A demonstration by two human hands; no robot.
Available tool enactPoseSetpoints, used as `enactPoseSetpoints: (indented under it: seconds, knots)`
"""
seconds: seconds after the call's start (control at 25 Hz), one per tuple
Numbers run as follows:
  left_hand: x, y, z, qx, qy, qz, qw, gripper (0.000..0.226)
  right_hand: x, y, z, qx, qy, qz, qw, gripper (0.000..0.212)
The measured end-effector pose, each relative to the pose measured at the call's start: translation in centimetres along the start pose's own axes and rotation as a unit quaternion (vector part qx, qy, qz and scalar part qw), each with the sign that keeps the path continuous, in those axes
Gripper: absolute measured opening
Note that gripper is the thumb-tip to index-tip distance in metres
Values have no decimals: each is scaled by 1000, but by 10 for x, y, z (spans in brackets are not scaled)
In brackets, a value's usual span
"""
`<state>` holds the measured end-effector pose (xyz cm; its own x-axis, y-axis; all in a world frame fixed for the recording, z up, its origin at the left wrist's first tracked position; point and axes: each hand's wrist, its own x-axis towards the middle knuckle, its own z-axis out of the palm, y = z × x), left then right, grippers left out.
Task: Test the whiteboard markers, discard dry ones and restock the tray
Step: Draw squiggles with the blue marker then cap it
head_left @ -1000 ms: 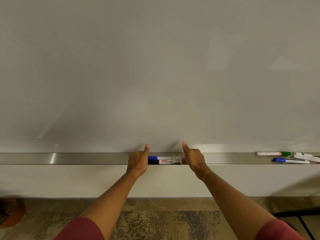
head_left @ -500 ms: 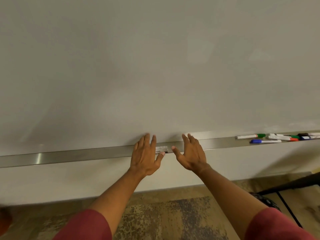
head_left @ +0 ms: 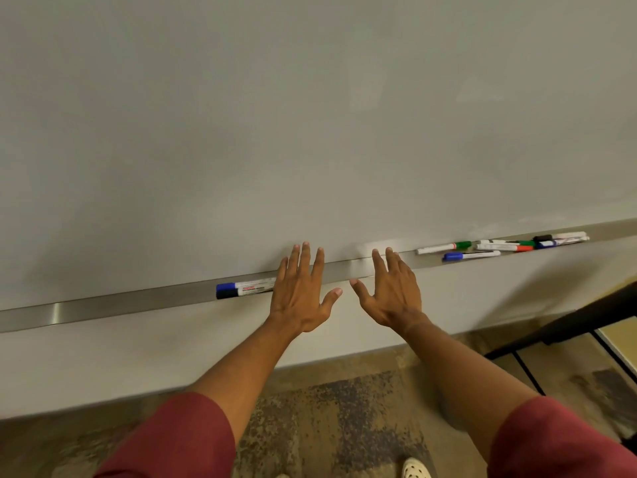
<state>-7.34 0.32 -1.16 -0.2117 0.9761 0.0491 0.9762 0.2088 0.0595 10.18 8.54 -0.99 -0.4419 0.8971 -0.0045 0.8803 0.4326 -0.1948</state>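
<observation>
- Both hands — left hand and right hand — are being held flat before the tray, fingers spread, nothing gripped.
- A blue-capped marker is being left lying in the tray beside the left hand; more markers are being kept toward its right end.

Pale wall below, mottled brown-grey floor, black-framed furniture (far right)

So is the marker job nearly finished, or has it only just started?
It looks barely started. Done: nothing that shows, as the whiteboard has no test marks. In hand: nothing; the left hand and right hand are both open and empty by the tray. Left: testing the blue-capped marker beside the left hand and the marker pile further right.
</observation>
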Motion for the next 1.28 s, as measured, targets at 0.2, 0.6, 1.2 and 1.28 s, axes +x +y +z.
enactPoseSetpoints:
  seconds: [0.2,0.6,1.2,1.28]
  knots:
    - [17,82,7,3,2,1,1000,85,8,82,-9,3,-15,-2,1000,92]
    - [63,215,31,23,-19,-22,999,87,37,232,-21,1,-28,-39,999,90]
    - [94,243,42,24,-78,-62,995,89,99,272,-9,-58,-26,-96,993,31]
    - [97,241,41,25,-95,-62,993,88,104,271,-8,-61,-29,-101,993,30]
